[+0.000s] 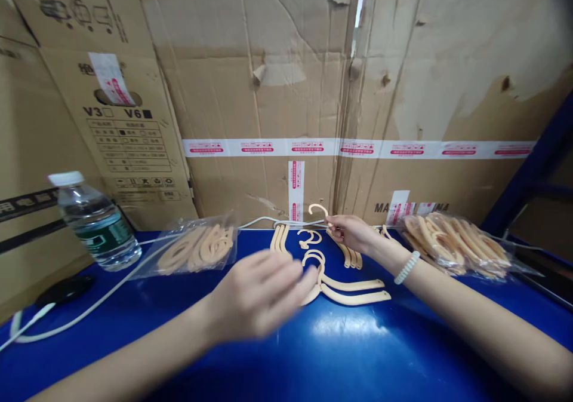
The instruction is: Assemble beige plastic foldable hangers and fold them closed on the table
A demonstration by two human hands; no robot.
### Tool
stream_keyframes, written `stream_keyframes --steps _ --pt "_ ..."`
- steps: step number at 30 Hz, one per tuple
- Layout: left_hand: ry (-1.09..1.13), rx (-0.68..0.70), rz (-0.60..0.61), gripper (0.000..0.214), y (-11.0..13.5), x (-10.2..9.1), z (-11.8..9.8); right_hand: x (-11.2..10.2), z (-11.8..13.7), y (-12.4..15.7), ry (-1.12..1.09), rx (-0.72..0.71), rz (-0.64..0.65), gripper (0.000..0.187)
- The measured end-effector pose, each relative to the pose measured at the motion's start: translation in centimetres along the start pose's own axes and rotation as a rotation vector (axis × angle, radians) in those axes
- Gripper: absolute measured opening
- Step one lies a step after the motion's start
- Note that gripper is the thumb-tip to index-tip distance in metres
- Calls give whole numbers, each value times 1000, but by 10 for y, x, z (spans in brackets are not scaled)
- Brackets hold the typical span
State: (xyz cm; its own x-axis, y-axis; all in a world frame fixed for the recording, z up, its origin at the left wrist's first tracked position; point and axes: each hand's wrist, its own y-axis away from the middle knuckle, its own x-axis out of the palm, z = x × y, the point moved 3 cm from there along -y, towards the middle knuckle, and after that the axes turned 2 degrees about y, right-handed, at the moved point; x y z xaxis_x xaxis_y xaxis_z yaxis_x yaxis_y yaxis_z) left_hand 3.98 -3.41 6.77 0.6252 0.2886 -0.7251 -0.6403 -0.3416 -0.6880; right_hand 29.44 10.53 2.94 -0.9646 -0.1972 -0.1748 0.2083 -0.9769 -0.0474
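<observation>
Pinched in the fingertips of my right hand (351, 233) is a cream hanger hook (318, 207), raised above the back of the blue table. My left hand (264, 291) is blurred by motion, fingers stretched to the right, nothing visible in them. It partly covers cream hangers (356, 297) with hooks and arms that lie just beyond it. Loose hooks (308, 236) lie behind these. One group of loose hanger arms (280, 239) sits at the left, partly behind my left hand. Another group of arms (351, 255) lies below my right hand.
Clear bags of hanger parts lie at the left (197, 249) and right (454, 244). A water bottle (96, 223) stands at far left near a black object (65, 290) and white cable (96, 303). Taped cardboard (264, 103) walls the back of the blue table (349, 360).
</observation>
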Motion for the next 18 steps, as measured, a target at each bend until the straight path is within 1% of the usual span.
stream_keyframes --steps 1,2,4,6,8,10,15,18 --pt "-34 4 73 24 -7 9 15 0 1 0 -41 17 13 20" --pt "-95 12 194 30 -11 19 30 0 1 0 -78 32 25 20" --pt "-131 -32 262 37 -11 31 55 1 2 2 -138 62 44 19" --pt "-144 -62 309 44 -4 39 69 5 3 3 -184 90 59 18" --pt "-149 -82 343 47 4 43 74 8 2 5 -218 116 68 18" --pt "-154 -98 369 45 8 43 74 12 2 7 -243 139 75 19" --pt "-166 -120 411 34 6 40 70 17 5 11 -287 183 86 13" --pt "-166 -114 422 32 4 40 70 19 10 14 -305 207 89 10"
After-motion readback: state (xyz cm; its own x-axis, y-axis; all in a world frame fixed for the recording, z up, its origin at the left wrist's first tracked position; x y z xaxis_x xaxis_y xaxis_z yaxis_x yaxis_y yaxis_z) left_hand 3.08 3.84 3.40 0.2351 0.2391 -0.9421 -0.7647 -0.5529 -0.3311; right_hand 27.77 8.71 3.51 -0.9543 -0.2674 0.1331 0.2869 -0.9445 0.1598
